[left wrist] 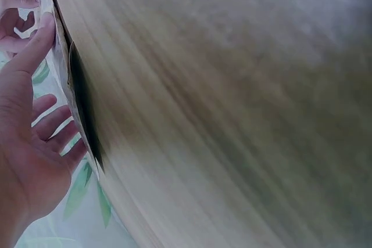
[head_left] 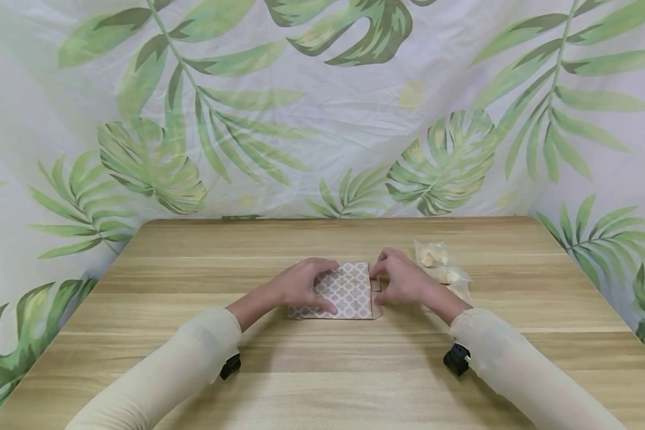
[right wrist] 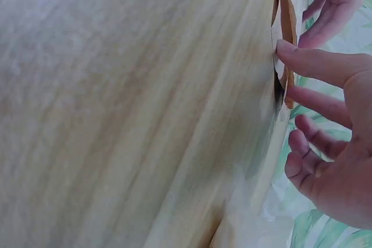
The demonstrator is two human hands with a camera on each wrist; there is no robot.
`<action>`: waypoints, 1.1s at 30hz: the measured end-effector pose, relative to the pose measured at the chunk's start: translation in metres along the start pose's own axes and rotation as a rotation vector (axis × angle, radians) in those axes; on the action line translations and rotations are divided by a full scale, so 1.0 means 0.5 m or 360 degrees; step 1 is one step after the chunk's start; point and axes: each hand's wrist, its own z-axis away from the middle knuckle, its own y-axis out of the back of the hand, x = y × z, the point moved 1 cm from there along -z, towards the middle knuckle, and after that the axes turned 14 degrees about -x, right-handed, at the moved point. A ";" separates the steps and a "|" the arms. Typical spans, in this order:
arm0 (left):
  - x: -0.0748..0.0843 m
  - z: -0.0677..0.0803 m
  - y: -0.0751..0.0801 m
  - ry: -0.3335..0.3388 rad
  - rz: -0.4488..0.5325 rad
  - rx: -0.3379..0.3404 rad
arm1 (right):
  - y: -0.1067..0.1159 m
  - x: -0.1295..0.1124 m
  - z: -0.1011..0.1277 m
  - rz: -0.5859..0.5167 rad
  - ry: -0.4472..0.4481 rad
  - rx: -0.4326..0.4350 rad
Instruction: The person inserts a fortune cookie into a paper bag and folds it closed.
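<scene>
Paper is slippery, so we keep our left hand (head_left: 301,285) spread flat on the beige lattice-patterned paper pouch (head_left: 346,291) while our right hand (head_left: 403,279) pinches its brown flap edge squarely.

Head cam sits up high, looking forward and down across the desk (head_left: 322,370), so you get the whole top plus the leafy backdrop (head_left: 322,119) behind it, from a fair way back. Both hands meet around mid-desk on a patterned paper pouch (head_left: 344,291).

The left wrist cam is super close and rolled sideways, skimming along the wood grain toward the left hand (left wrist: 29,143), with the pouch edge (left wrist: 72,85) at the far left of frame. The right wrist cam mirrors that, hugging the desk (right wrist: 128,108) with the right hand (right wrist: 331,143) at the right edge.

All three share the pouch, and each wrist view also catches the opposite hand's fingers in its top corner.
</scene>
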 end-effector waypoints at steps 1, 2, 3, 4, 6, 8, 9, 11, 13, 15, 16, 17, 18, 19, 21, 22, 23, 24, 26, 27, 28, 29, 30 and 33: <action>0.000 -0.001 0.000 -0.0001 0.0006 0.0000 | 0.000 0.000 0.001 0.0015 0.0042 0.0004; 0.000 -0.001 0.000 -0.0003 0.0009 0.0000 | 0.000 0.001 0.001 0.0020 0.0086 0.0007; -0.001 -0.001 0.000 -0.0001 0.0013 -0.0005 | -0.001 0.002 0.002 0.0018 0.0123 0.0006; -0.001 -0.002 0.000 -0.0005 0.0014 -0.0004 | -0.002 0.003 0.001 0.0006 0.0156 0.0005; -0.002 -0.002 0.001 -0.0012 0.0014 -0.0004 | -0.004 0.007 -0.001 -0.0039 0.0184 -0.0002; -0.002 -0.002 0.001 -0.0017 0.0016 -0.0004 | -0.006 0.010 -0.003 -0.0085 0.0182 -0.0001; -0.002 -0.002 0.001 -0.0019 0.0018 -0.0004 | -0.007 0.011 -0.004 -0.0099 0.0175 0.0001; -0.001 -0.003 0.002 -0.0020 0.0021 -0.0005 | -0.009 0.012 -0.006 -0.0109 0.0170 0.0010; -0.001 -0.003 0.002 -0.0017 0.0022 -0.0007 | -0.010 0.011 -0.009 -0.0127 0.0172 0.0024; -0.002 -0.004 0.001 -0.0010 0.0019 -0.0011 | -0.010 0.010 -0.011 -0.0149 0.0190 0.0032; -0.002 -0.004 0.001 -0.0008 0.0018 -0.0012 | -0.010 0.009 -0.012 -0.0164 0.0199 0.0032; -0.001 -0.004 0.001 -0.0006 0.0018 -0.0011 | -0.010 0.008 -0.013 -0.0185 0.0203 0.0031; -0.001 -0.004 0.001 -0.0004 0.0020 -0.0010 | -0.010 0.007 -0.015 -0.0208 0.0201 0.0026; -0.001 -0.004 0.001 -0.0003 0.0021 -0.0010 | -0.010 0.006 -0.015 -0.0239 0.0189 0.0018; 0.000 -0.004 0.002 -0.0005 0.0023 -0.0005 | -0.010 0.005 -0.016 -0.0296 0.0157 0.0004; 0.000 -0.004 0.002 -0.0007 0.0023 -0.0004 | -0.009 0.005 -0.017 -0.0316 0.0139 -0.0001; 0.000 -0.004 0.002 -0.0008 0.0026 -0.0003 | -0.009 0.005 -0.017 -0.0341 0.0123 -0.0007; 0.000 -0.004 0.002 -0.0009 0.0028 0.0000 | -0.009 0.005 -0.017 -0.0364 0.0112 -0.0010; 0.001 -0.004 0.002 -0.0009 0.0031 0.0005 | -0.008 0.005 -0.018 -0.0420 0.0098 -0.0016; 0.000 -0.004 0.001 -0.0008 0.0033 0.0006 | -0.008 0.006 -0.019 -0.0446 0.0098 -0.0020; 0.000 -0.003 0.001 -0.0010 0.0040 0.0009 | -0.008 0.006 -0.018 -0.0471 0.0105 -0.0026; 0.000 -0.003 0.001 -0.0011 0.0048 0.0011 | -0.008 0.007 -0.018 -0.0503 0.0114 -0.0032; 0.000 -0.003 0.001 -0.0013 0.0055 0.0013 | -0.008 0.008 -0.018 -0.0529 0.0118 -0.0033; -0.001 -0.004 0.001 -0.0025 0.0070 0.0017 | -0.008 0.009 -0.017 -0.0571 0.0099 -0.0044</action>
